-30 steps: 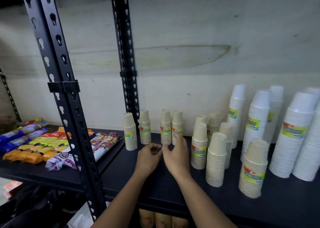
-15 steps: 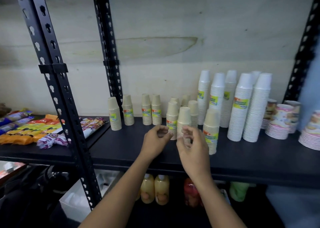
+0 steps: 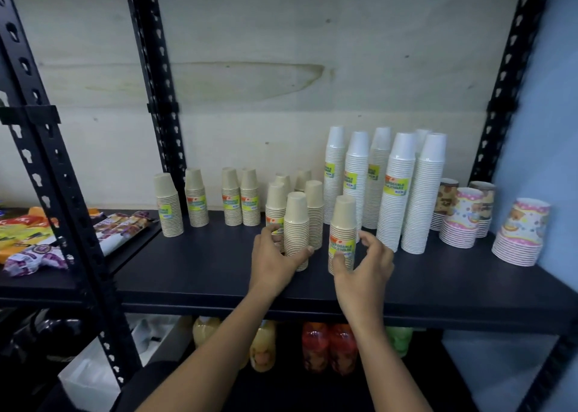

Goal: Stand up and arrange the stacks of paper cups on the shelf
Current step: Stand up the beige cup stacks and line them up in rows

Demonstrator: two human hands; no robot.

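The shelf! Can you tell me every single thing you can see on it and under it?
Beige cup stacks: about ten, tan, left and middle of the shelf.
White cup stacks: about six, tall, behind on the right.
Patterned cup stacks: about four, pink and brown, far right.
Snack packets: several, yellow, orange, purple, left shelf.
Bottles: several, yellow, red, green, shelf below.
Left hand: grip around a front beige stack.
Right hand: grip around a labelled beige stack.
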